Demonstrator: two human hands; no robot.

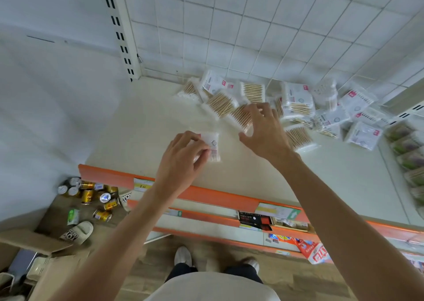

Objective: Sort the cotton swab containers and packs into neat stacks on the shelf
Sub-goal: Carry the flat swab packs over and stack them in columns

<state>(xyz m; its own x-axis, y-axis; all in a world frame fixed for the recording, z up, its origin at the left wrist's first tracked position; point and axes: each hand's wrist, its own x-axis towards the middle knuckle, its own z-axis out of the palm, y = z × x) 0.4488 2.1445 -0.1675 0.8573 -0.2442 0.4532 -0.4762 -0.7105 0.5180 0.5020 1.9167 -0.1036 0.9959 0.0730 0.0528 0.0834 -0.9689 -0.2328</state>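
Clearly the sorting has barely begun. Most of the cotton swab packs (286,103) lie in a loose, overlapping heap along the back of the shelf (142,117), against the tiled wall (252,25), some turned label up and some showing their wooden sticks, at all angles. No neat stack is visible anywhere yet.

One single pack (212,145) sits apart from the heap, near the front left of the shelf, and it looks like the seed of a first stack. The left hand (181,163) rests on it, fingers (202,150) curled over its left edge and apparently gripping it (motion blur makes the exact hold hard to read).

The right hand (263,133) hovers over the near edge of the heap with its fingers spread and bent, above a pack with wooden sticks (241,115); I cannot tell whether it touches that pack, and it does not seem to hold anything.

A round container (325,94) seems to stand among the packs at the back right, though it is blurred. At the far right edge a row of greenish packets (406,149) lies in line.

So nearly everything is left: the heap must be separated by kind and built into piles.
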